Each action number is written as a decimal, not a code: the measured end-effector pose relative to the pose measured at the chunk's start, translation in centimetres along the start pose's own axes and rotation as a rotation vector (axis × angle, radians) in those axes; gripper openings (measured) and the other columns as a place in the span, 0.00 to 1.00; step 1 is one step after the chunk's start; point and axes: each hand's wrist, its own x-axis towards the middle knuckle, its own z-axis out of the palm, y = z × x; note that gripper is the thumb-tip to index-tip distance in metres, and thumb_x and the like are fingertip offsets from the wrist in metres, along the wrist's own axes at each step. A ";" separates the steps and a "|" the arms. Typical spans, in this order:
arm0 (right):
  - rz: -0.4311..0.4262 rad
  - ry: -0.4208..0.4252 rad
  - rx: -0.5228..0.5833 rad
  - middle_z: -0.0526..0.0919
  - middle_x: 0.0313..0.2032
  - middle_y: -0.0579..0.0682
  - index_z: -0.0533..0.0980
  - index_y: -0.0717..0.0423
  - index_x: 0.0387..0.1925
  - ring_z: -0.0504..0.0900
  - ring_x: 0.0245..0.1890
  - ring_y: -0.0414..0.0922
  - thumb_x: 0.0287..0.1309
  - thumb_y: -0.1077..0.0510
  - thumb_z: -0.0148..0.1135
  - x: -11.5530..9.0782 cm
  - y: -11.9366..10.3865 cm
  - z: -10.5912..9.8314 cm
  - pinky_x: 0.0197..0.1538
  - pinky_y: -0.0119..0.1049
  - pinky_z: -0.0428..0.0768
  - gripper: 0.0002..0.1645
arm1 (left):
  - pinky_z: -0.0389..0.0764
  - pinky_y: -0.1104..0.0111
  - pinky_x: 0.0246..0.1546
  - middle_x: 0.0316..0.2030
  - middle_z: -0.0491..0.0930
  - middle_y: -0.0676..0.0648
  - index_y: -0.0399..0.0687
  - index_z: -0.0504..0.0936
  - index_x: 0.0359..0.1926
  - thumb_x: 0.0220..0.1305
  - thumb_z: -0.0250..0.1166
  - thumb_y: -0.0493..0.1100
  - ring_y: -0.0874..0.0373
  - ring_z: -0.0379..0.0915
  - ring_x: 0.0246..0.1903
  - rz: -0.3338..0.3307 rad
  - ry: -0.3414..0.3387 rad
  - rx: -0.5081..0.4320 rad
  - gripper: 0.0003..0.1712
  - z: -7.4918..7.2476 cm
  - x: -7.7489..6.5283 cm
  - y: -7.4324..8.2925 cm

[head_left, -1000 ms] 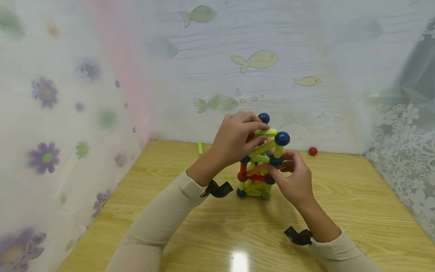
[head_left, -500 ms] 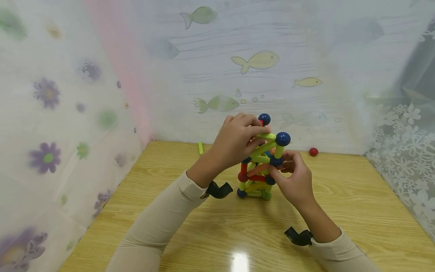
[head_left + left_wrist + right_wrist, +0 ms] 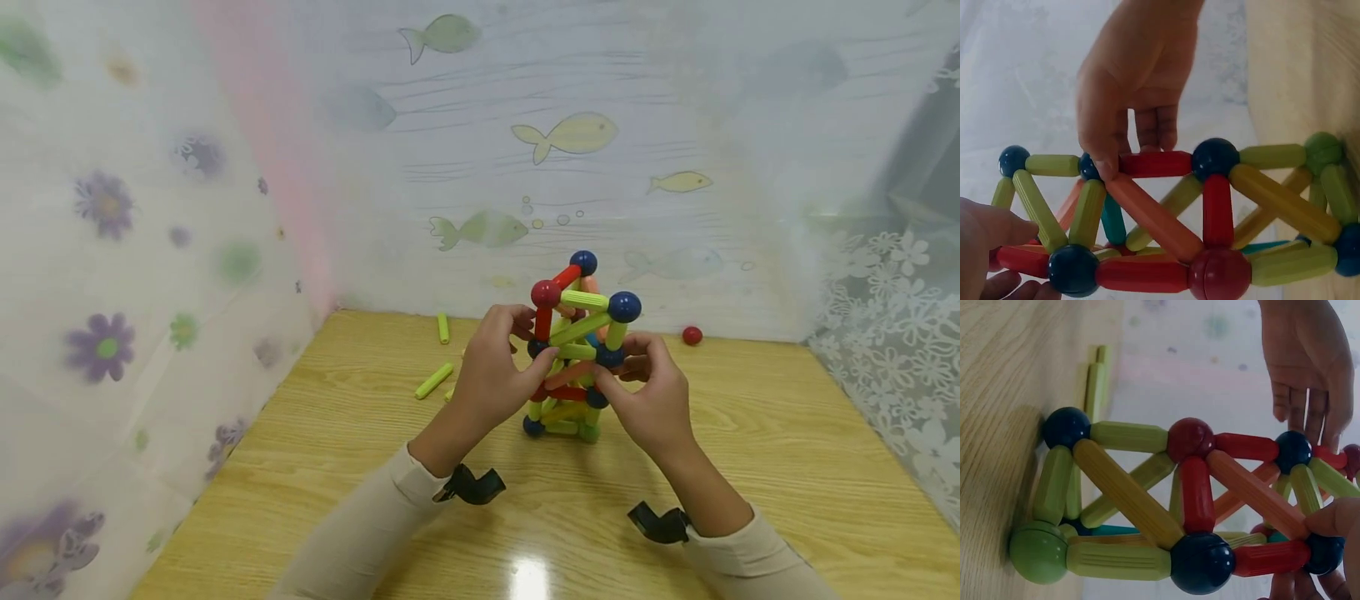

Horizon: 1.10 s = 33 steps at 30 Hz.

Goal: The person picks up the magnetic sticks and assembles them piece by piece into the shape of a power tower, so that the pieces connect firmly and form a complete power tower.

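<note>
A tower of magnetic balls and rods (image 3: 573, 352) stands upright on the table, its rods red, orange, yellow and lime. My right hand (image 3: 648, 396) pinches a blue ball (image 3: 1324, 553) on the tower's right side, thumb in front and fingers behind. On the opposite side, my left hand (image 3: 491, 367) holds the upper left column, thumb and fingers on either side near another blue ball (image 3: 1073, 270). A red ball (image 3: 546, 293) forms the top left corner, joined to a lime rod (image 3: 583, 300) that reaches a blue ball (image 3: 624, 307).
Loose lime rods (image 3: 433, 381) lie on the wooden table (image 3: 360, 417) left of the tower, one farther back. A loose red ball (image 3: 692, 335) sits at the back right. A fish-patterned curtain (image 3: 450, 125) hangs behind the table, with a flowered one (image 3: 105, 275) on the left.
My left hand has left the top rod and moved down to the upper left column, uncovering the red corner ball and more loose rods. My right hand has stayed in place.
</note>
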 end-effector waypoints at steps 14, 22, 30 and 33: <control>-0.259 0.003 -0.135 0.84 0.39 0.49 0.77 0.61 0.49 0.86 0.35 0.44 0.51 0.59 0.81 -1.7 -2.0 1.4 0.43 0.26 0.82 0.26 | 0.80 0.54 0.63 0.71 0.73 0.51 0.49 0.65 0.78 0.58 0.75 0.67 0.55 0.70 0.70 -0.050 -0.127 -0.100 0.54 0.7 -1.2 -0.7; -0.262 0.116 -0.044 0.78 0.54 0.59 0.76 0.63 0.60 0.75 0.50 0.52 0.48 0.64 0.77 -0.9 -1.6 0.6 0.49 0.32 0.72 0.35 | 0.75 0.57 0.68 0.74 0.68 0.60 0.60 0.65 0.79 0.59 0.76 0.62 0.56 0.67 0.73 -0.167 -0.275 -0.257 0.51 0.6 -0.6 -2.2; 0.110 -0.140 0.025 0.79 0.59 0.53 0.69 0.56 0.69 0.81 0.57 0.51 0.64 0.52 0.73 0.1 0.2 -0.1 0.61 0.40 0.80 0.37 | 0.68 0.52 0.73 0.72 0.70 0.62 0.67 0.70 0.75 0.62 0.76 0.58 0.61 0.65 0.73 -0.167 -0.496 -0.396 0.42 -1.3 1.3 -5.5; 0.133 -0.142 0.002 0.84 0.50 0.49 0.74 0.55 0.62 0.83 0.50 0.46 0.62 0.48 0.74 0.1 0.3 0.1 0.54 0.27 0.80 0.32 | 0.70 0.51 0.71 0.69 0.75 0.60 0.67 0.74 0.72 0.62 0.74 0.60 0.59 0.69 0.71 -0.191 -0.525 -0.380 0.38 -2.2 2.1 -6.7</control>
